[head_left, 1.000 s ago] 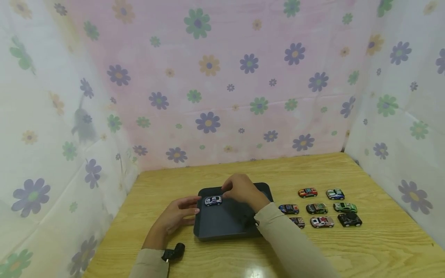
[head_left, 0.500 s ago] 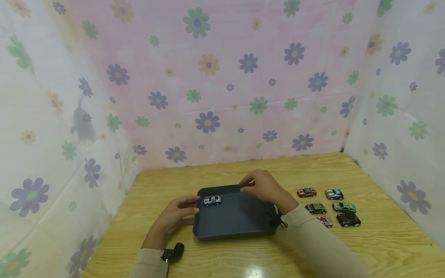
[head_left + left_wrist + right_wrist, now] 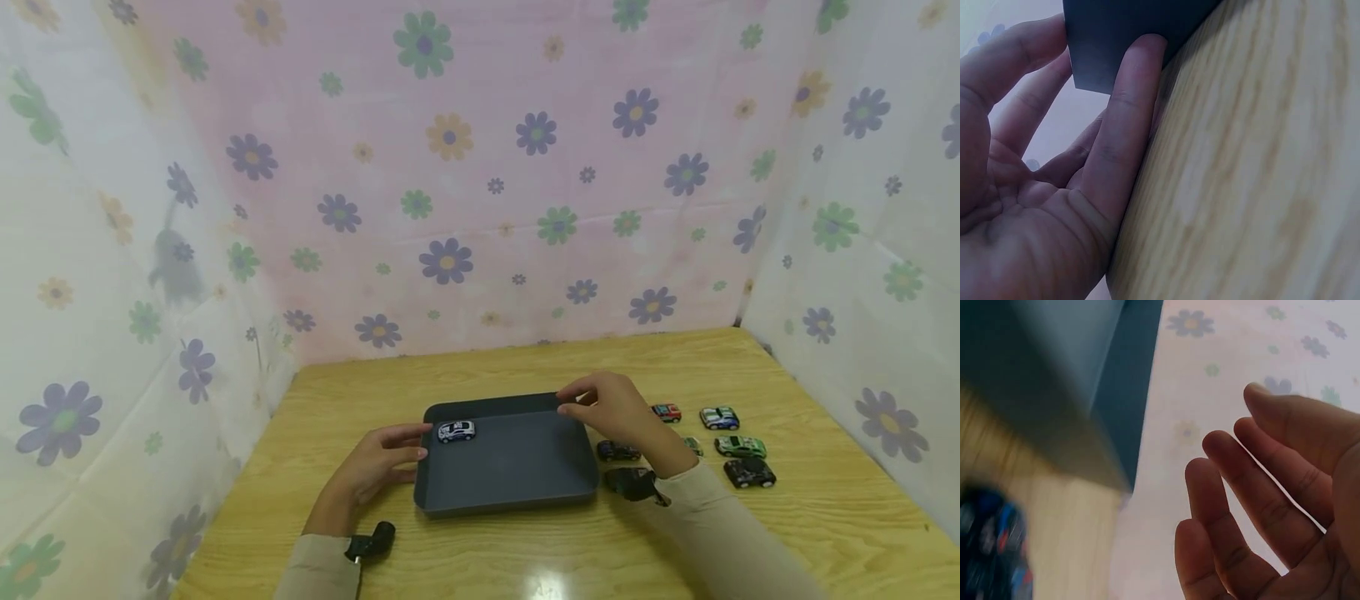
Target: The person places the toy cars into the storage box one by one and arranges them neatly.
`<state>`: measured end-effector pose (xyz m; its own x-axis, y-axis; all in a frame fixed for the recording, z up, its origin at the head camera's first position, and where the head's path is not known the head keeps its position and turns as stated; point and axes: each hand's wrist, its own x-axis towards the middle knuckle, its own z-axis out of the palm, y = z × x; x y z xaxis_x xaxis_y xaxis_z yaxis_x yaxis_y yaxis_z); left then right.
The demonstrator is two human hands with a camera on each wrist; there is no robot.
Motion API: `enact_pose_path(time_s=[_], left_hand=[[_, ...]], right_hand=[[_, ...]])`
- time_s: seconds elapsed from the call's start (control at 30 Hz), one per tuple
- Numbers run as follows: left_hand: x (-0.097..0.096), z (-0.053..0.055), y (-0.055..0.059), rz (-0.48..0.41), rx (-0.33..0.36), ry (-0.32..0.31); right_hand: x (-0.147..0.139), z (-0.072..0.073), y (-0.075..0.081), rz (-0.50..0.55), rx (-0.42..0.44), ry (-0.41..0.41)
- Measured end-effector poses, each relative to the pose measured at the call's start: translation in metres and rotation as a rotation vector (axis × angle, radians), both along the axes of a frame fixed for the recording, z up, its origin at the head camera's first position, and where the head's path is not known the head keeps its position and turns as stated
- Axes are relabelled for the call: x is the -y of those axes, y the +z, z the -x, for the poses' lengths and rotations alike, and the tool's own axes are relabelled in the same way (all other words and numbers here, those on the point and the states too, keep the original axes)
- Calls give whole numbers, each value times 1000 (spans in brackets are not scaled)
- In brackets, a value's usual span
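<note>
A dark grey rectangular tray [image 3: 510,467] lies on the wooden table, with one white-and-dark toy car [image 3: 457,431] near its back left corner. My left hand [image 3: 378,467] touches the tray's left side with fairly straight fingers. In the left wrist view, fingertips [image 3: 1145,47] rest against the tray's outer wall [image 3: 1110,37]. My right hand [image 3: 618,412] hovers by the back right corner of the tray. The right wrist view shows it [image 3: 1272,500] holding nothing, fingers loosely bent and apart from the tray.
Several toy cars stand on the table right of the tray, among them a green car [image 3: 740,447], a black car [image 3: 750,472] and a white-blue-green car [image 3: 720,417]. My right forearm [image 3: 720,525] hides some of them. A flowered cloth [image 3: 480,208] encloses the back and sides.
My right hand has moved right, from beside the toy car along the tray's back edge to its right corner. The car stays in the tray, and the left hand keeps its place.
</note>
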<state>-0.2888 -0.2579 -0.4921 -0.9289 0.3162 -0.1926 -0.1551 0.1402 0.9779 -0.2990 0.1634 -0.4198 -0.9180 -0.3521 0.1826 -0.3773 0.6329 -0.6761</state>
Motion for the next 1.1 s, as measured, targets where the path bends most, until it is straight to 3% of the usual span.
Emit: enact_pose_path(time_s=[0.27, 0.47, 0.8, 1.1], left_hand=[[-2, 2, 0, -3, 7, 4], [-3, 1, -1, -3, 10, 16], [0, -1, 1, 11, 6, 30], [-1, 1, 2, 20, 3, 29]], right_hand=[[-44, -2, -12, -39, -26, -9], [-72, 3, -17, -24, 30, 14], [-95, 16, -27, 34, 156, 154], [-99, 16, -33, 26, 222, 245]])
